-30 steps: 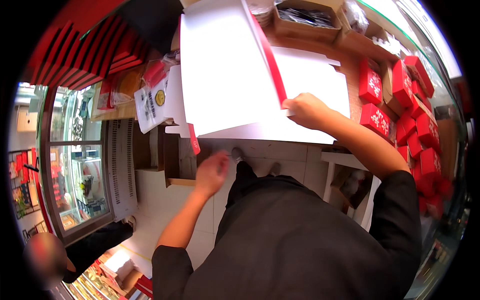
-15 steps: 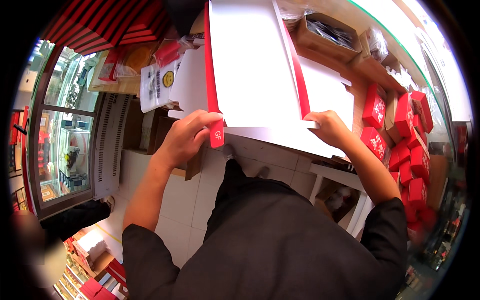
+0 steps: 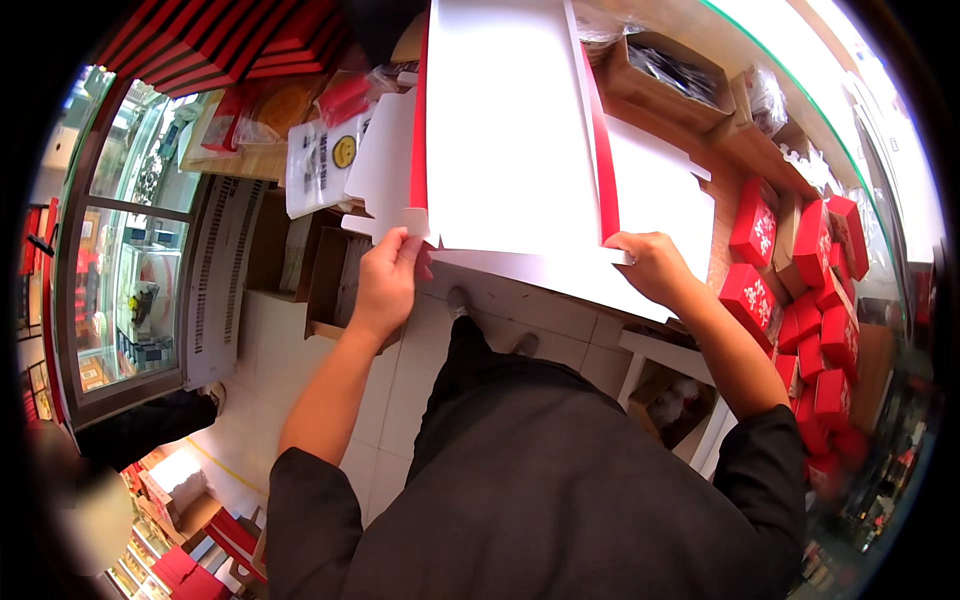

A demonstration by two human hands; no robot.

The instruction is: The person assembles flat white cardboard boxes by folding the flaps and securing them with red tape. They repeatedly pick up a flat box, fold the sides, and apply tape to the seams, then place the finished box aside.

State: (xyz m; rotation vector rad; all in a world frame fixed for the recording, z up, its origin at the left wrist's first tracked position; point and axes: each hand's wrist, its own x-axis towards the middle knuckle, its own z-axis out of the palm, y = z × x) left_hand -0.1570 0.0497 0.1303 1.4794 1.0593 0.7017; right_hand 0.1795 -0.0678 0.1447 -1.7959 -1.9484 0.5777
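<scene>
A long box blank of white card with red side walls (image 3: 510, 130) lies before me, its near edge overhanging the table. My left hand (image 3: 387, 275) pinches the end flap at the near left corner, closed with thumb and fingers together. That flap is bent upright, its white face showing. At the near right corner, my right hand (image 3: 655, 270) is closed on the blank's edge, thumb on top; its other fingers are partly hidden. Beneath the blank lies more flat white card (image 3: 665, 200), jutting out on both sides.
Several small red boxes with white print (image 3: 752, 225) are piled on the right. An open cardboard carton (image 3: 640, 85) of dark packets stands at the back right. A clear bag with a yellow smiley (image 3: 325, 165) lies left. A glass display case (image 3: 140, 250) stands far left.
My left hand has turned upward and inward, and the left flap, red side showing before, is now bent up with its white side visible. My right hand keeps its grip.
</scene>
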